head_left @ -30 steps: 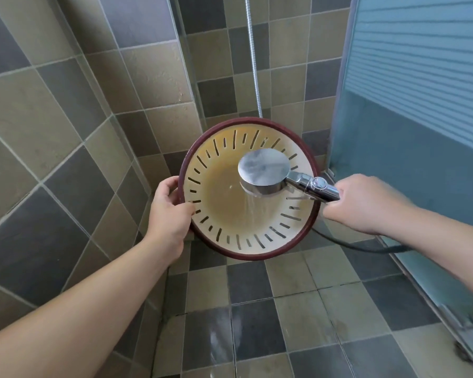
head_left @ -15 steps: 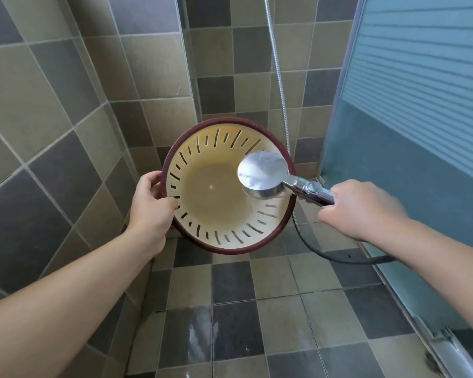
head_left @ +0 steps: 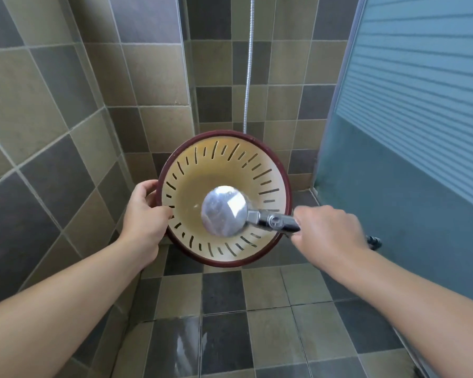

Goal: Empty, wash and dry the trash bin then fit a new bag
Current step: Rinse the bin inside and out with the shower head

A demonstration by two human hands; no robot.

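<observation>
The tiled floor (head_left: 265,296) is lying wet beneath the trash bin (head_left: 200,170), which is tilting mouth-up in the corner; the left hand (head_left: 144,216) is gripping its left rim, while the right hand (head_left: 328,233) is clutching the shower head (head_left: 224,211) over its opening.

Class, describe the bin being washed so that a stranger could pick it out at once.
In the tiled shower corner beside the frosted blue glass door, look between the two hands. The left hand grips the round cream plastic bin, its mouth facing the camera. Its dark red rim and slotted wall set it apart from the shiny chrome shower head.
</observation>
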